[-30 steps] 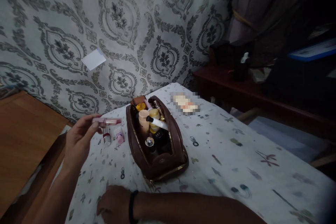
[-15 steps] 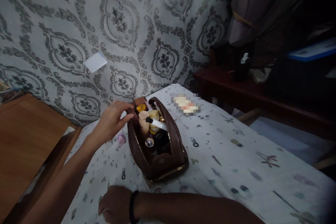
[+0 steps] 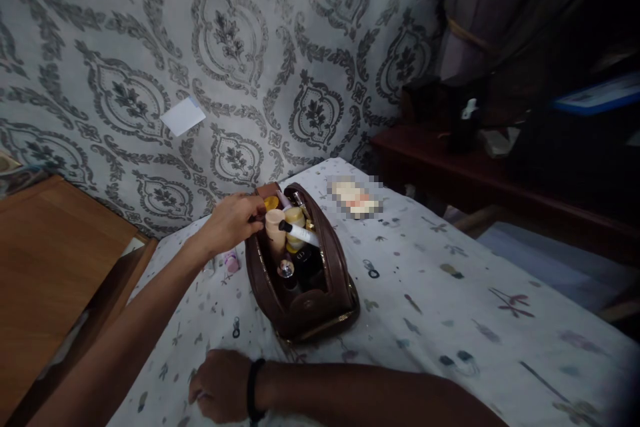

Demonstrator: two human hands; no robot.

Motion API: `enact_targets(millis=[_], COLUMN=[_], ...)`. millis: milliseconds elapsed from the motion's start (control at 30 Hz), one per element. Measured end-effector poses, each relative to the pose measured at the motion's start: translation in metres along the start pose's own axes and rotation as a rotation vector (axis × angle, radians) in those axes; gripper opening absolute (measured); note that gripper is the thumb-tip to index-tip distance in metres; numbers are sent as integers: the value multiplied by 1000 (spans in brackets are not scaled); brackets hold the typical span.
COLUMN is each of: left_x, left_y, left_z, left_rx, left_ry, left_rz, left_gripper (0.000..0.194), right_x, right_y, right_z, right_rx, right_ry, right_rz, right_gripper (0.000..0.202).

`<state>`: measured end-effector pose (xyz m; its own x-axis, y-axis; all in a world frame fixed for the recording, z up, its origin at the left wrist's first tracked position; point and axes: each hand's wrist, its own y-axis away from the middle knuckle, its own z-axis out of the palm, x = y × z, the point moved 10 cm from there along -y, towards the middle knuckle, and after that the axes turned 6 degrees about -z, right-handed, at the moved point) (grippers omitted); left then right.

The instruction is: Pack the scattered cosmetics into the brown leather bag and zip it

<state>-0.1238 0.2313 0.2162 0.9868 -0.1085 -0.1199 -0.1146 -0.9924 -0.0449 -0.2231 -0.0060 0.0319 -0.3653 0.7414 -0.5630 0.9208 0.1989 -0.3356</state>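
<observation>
A brown cosmetic bag with a gold zip lies wide open on the patterned sheet. My left hand is at its far left rim, fingers curled over the edge and pressed on it; the fingertips are partly hidden. Inside are a peach bottle, a yellow-lidded container, a white tube with a black cap, a black case and a clear round cap. Close to the front of the bag, my right hand rests on the sheet, loosely fisted, with a black band at the wrist.
A small pink item lies left of the bag. Behind it to the right is a blurred-out pale object. A wooden board borders the left side, and a dark red table stands at right. Patterned wallpaper covers the wall.
My left hand has shifted slightly right and inward over the rim, its fingers more curled. My right hand stays almost still, and the bag has kept its place.
</observation>
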Motion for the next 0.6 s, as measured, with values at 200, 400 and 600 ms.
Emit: enact_targets(millis=[200, 400, 600], left_x=[3, 3, -5], left_y=[-6, -6, 0], left_z=[8, 10, 5], left_rx=[-40, -44, -5], left_ry=[-88, -63, 60], left_rz=[13, 24, -6], left_gripper=[7, 12, 15], right_x=[-1, -1, -3], right_y=[1, 0, 1], right_z=[-1, -3, -4], right_rx=[4, 6, -19], right_ry=[-11, -2, -12], right_rz=[-8, 1, 3], right_gripper=[28, 27, 30])
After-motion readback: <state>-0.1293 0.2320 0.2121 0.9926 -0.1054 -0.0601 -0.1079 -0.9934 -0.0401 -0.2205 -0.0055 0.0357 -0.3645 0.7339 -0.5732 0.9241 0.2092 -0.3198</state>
